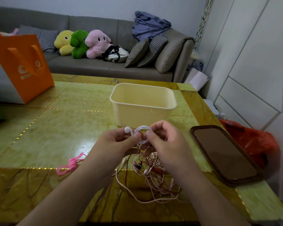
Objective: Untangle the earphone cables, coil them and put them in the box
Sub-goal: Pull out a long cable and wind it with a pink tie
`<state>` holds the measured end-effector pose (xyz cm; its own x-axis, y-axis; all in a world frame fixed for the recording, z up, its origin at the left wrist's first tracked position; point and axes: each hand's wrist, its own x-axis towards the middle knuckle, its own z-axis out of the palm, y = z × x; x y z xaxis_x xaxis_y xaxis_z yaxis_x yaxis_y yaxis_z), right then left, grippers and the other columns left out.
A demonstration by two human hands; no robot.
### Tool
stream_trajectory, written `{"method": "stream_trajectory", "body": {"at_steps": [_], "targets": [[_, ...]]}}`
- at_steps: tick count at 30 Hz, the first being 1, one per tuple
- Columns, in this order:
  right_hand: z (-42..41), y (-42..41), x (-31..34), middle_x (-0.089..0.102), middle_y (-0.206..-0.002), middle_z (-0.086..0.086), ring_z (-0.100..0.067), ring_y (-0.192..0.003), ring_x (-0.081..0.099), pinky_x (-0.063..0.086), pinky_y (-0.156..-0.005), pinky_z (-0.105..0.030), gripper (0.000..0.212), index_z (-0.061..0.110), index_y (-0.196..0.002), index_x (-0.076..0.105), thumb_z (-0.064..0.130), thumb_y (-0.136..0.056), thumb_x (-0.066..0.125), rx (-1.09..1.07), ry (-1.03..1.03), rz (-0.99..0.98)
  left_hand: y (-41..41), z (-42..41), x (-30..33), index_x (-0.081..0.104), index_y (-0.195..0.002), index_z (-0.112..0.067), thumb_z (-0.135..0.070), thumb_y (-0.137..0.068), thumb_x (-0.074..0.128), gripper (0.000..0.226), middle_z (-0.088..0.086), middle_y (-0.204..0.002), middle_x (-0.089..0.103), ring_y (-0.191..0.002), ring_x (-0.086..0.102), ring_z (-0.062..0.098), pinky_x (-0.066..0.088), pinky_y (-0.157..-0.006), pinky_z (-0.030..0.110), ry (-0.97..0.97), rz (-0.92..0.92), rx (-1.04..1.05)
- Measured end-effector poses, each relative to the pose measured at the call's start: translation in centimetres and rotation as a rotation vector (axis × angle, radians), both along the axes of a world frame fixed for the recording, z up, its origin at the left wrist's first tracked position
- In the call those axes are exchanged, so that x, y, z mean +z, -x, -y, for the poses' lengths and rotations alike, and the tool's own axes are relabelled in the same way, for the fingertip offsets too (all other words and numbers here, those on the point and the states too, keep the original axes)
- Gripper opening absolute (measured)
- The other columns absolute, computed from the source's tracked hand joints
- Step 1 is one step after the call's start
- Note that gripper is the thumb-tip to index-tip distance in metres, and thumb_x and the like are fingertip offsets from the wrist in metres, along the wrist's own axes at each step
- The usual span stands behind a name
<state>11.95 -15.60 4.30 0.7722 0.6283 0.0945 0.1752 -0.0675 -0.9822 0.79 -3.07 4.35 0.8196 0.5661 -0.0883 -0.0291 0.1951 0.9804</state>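
A: Nearest on the worktop (72, 118), the tangled pile (152, 173) waits. Above it, left hand (119, 141) and right hand (163, 137) both pinch the white coil (143, 133).

B: Loosen either pinch and it'll probably spring apart short of the box (142, 103) just beyond.

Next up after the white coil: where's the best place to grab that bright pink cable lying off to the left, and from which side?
Probably take the pink cable at its knotted middle, from above. It lies flat on the table, apart from the tangled pile, and its loose ends trail out both ways, so the bunch should lift it whole. Both hands, left hand and right hand, are busy pinching the white coil.
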Motion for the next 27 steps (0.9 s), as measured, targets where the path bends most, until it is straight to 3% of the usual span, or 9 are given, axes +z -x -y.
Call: {"method": "stream_trajectory", "body": {"at_steps": [3,6,9,12,14,18,21,24,27], "targets": [[-0.2,0.4,-0.1,0.078,-0.083,-0.004,-0.024,-0.068,0.074,0.064,-0.063,-0.037,0.006,0.01,-0.1,0.069,0.013,-0.099,0.074,-0.007,-0.04,-0.023,0.0,0.0,-0.3,0.082,-0.103,-0.006,-0.009,-0.097,0.069,0.014,0.017,-0.1,0.08,-0.095,0.078,0.026,0.063,-0.086,0.031,-0.027,0.028,0.035],[-0.2,0.8,-0.3,0.078,-0.085,-0.009,-0.025,-0.074,0.074,0.064,-0.066,-0.038,0.007,0.011,-0.096,0.077,0.017,-0.096,0.078,0.029,-0.047,-0.104,-0.1,0.0,-0.5,0.081,-0.104,-0.004,-0.014,-0.093,0.071,0.018,0.02,-0.107,0.079,-0.103,0.077,0.03,0.061,-0.097,0.037,0.026,0.107,0.061],[-0.4,1.2,-0.3,0.079,-0.088,-0.011,-0.024,-0.071,0.071,0.059,-0.064,-0.04,0.007,0.012,-0.094,0.078,0.018,-0.096,0.078,-0.032,-0.184,-0.257,-0.4,0.4,-0.5,0.079,-0.102,0.003,-0.017,-0.084,0.075,0.027,0.022,-0.109,0.077,-0.102,0.074,0.03,0.061,-0.099,0.038,0.176,0.188,0.076],[-0.6,1.2,-0.2,0.08,-0.09,-0.009,-0.029,-0.076,0.076,0.063,-0.068,-0.045,0.006,0.013,-0.094,0.077,0.017,-0.098,0.076,-0.133,-0.247,-0.205,-0.5,0.9,-0.4,0.079,-0.103,0.001,-0.015,-0.087,0.075,0.023,0.024,-0.098,0.075,-0.098,0.072,0.032,0.062,-0.096,0.042,0.196,0.153,0.038],[-0.3,0.9,-0.2,0.081,-0.088,-0.003,-0.026,-0.077,0.077,0.064,-0.066,-0.043,0.007,0.017,-0.093,0.076,0.017,-0.1,0.074,-0.14,-0.174,-0.055,-0.2,0.8,-0.2,0.081,-0.103,-0.005,-0.012,-0.091,0.075,0.016,0.025,-0.1,0.075,-0.094,0.071,0.03,0.061,-0.09,0.04,0.085,0.066,-0.002],[0.8,-0.3,-0.1,0.077,-0.079,0.009,-0.01,-0.073,0.072,0.058,-0.063,-0.028,0.01,0.025,-0.087,0.077,0.021,-0.095,0.079,-0.082,0.037,0.286,0.3,-0.1,0.7,0.081,-0.101,-0.015,-0.014,-0.092,0.077,0.01,0.006,-0.097,0.082,-0.097,0.077,0.018,0.058,-0.093,0.03,-0.229,-0.075,-0.071],[1.1,-0.2,0.2,0.073,-0.075,0.015,-0.004,-0.073,0.07,0.052,-0.058,-0.017,0.01,0.027,-0.087,0.078,0.02,-0.095,0.078,0.02,0.181,0.49,0.5,-0.6,1.0,0.079,-0.096,-0.018,-0.021,-0.092,0.079,0.005,0.003,-0.09,0.081,-0.09,0.078,0.019,0.062,-0.087,0.035,-0.401,-0.086,-0.056],[0.9,0.2,0.0,0.073,-0.075,0.014,-0.006,-0.075,0.069,0.055,-0.061,-0.026,0.007,0.025,-0.089,0.078,0.022,-0.094,0.079,0.053,0.174,0.514,0.5,-1.1,0.7,0.077,-0.09,-0.016,-0.012,-0.091,0.079,0.005,0.003,-0.081,0.08,-0.078,0.078,0.021,0.064,-0.081,0.048,-0.538,-0.065,-0.019],[0.4,0.6,-0.3,0.076,-0.079,0.009,-0.009,-0.077,0.072,0.061,-0.069,-0.034,0.008,0.024,-0.088,0.074,0.025,-0.095,0.079,0.064,0.114,0.367,0.5,-1.2,0.5,0.076,-0.084,-0.013,-0.004,-0.088,0.08,0.011,0.003,-0.073,0.078,-0.071,0.077,0.021,0.063,-0.074,0.043,-0.557,-0.009,0.076]]}}
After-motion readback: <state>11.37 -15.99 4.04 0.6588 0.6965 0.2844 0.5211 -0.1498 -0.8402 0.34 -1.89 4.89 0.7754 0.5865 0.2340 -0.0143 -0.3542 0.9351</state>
